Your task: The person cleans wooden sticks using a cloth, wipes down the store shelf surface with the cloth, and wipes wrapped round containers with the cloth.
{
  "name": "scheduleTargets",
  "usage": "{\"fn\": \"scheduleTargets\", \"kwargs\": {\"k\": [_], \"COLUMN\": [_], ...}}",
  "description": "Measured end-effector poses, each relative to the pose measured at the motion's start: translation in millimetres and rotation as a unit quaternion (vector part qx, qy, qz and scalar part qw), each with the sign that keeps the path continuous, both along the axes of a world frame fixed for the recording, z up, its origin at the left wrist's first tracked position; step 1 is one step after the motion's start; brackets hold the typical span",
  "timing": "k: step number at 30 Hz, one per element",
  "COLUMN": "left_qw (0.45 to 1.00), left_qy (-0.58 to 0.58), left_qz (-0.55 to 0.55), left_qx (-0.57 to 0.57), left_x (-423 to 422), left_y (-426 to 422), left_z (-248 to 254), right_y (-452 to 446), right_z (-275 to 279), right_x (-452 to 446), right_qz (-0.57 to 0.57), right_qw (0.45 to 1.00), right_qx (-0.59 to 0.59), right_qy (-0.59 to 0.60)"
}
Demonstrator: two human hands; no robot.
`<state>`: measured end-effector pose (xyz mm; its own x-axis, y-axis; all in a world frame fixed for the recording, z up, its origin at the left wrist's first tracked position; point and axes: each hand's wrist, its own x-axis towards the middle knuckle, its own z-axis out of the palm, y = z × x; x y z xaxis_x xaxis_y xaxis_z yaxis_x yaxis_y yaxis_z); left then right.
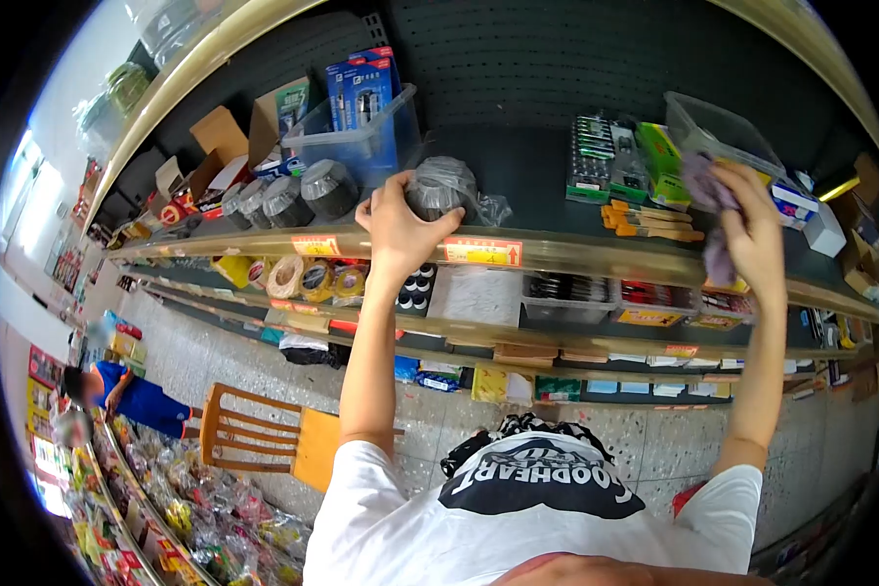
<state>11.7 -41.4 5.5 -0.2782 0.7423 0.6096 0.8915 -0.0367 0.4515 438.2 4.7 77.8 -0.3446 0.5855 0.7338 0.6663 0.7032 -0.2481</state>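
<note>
My left hand is closed around the front of a dark, round, plastic-wrapped roll at the edge of the upper shelf. Loose clear wrap sticks out on the roll's right side. Several similar wrapped dark rolls stand in a row to the left. Over the right part of the shelf, my right hand grips a crumpled purple cloth, which hangs down past the shelf edge. Close by lie a bundle of orange-handled brushes and a green box.
A clear bin holds blue battery packs; another clear bin stands at the back right. Battery packs sit between them. Tape rolls fill the shelf below. Behind are a wooden chair and a person in blue.
</note>
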Motion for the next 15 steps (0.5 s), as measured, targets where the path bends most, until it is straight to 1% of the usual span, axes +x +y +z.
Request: {"fn": "scheduleTargets", "kwargs": {"k": [2, 4, 6, 8, 9, 11, 12, 13, 14, 15], "left_qw": [1.0, 0.999, 0.998, 0.997, 0.996, 0.996, 0.996, 0.995, 0.991, 0.986], "left_qy": [0.009, 0.001, -0.006, -0.021, -0.029, -0.045, -0.054, -0.06, -0.067, -0.072], "left_qz": [-0.024, -0.035, -0.044, -0.056, -0.061, -0.068, -0.069, -0.077, -0.084, -0.092], "left_qx": [-0.007, -0.023, -0.035, -0.054, -0.064, -0.035, -0.02, 0.027, 0.074, 0.122], "left_x": [3, 2, -1, -2, -3, -2, -1, 0, 2, 2], "left_y": [4, 4, 4, 3, 2, 0, -2, -5, -7, -10], "left_z": [0, 3, 2, 3, 4, 3, 2, 0, -2, -4], "right_y": [4, 20, 29, 37, 42, 45, 47, 49, 49, 42], "right_z": [7, 2, 3, 1, 0, -3, -4, -4, -3, 3], "right_x": [-37, -67, -103, -136, -151, -177, -187, -197, -205, -209], "right_qz": [0.061, 0.131, 0.157, 0.196, 0.216, 0.245, 0.263, 0.278, 0.288, 0.298], "right_qw": [0.998, 0.991, 0.987, 0.979, 0.971, 0.947, 0.912, 0.864, 0.804, 0.771], "right_qx": [-0.016, -0.022, -0.011, -0.03, -0.067, -0.153, -0.239, -0.322, -0.4, -0.436], "right_qy": [-0.012, 0.008, 0.009, 0.04, 0.072, 0.138, 0.206, 0.27, 0.331, 0.356]}}
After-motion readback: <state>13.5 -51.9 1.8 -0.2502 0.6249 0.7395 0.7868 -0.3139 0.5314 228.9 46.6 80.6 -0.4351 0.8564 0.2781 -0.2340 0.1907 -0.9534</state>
